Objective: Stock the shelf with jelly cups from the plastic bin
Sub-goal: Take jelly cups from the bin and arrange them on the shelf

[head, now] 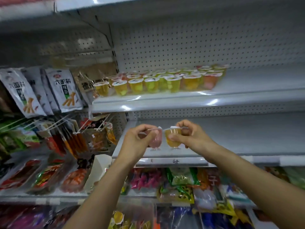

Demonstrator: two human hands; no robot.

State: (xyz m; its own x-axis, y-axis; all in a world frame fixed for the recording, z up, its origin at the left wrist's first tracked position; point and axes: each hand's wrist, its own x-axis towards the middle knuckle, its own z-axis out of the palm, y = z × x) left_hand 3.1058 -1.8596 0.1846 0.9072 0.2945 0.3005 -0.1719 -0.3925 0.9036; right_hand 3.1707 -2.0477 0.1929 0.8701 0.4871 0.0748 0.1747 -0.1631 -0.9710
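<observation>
Left hand pinches a pink jelly cup, right hand a yellow jelly cup, side by side below the stocked row. We should keep both upright and set them at that row's open right end on the upper shelf.

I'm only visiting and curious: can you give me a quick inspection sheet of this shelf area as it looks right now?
Surface: the white lower shelf behind the hands is bare.
Job's things: a pink jelly cup and a yellow jelly cup are held side by side at that shelf's front; I cannot tell whether they rest on it. Rows of jelly cups stand on the shelf above.
Clutter: hanging snack packets on the left, bagged snacks below.
Grippers: the left hand grips the pink cup and the right hand grips the yellow one.
Cables: nothing seen.
Surroundings: perforated back panel; the plastic bin is not clearly visible.
</observation>
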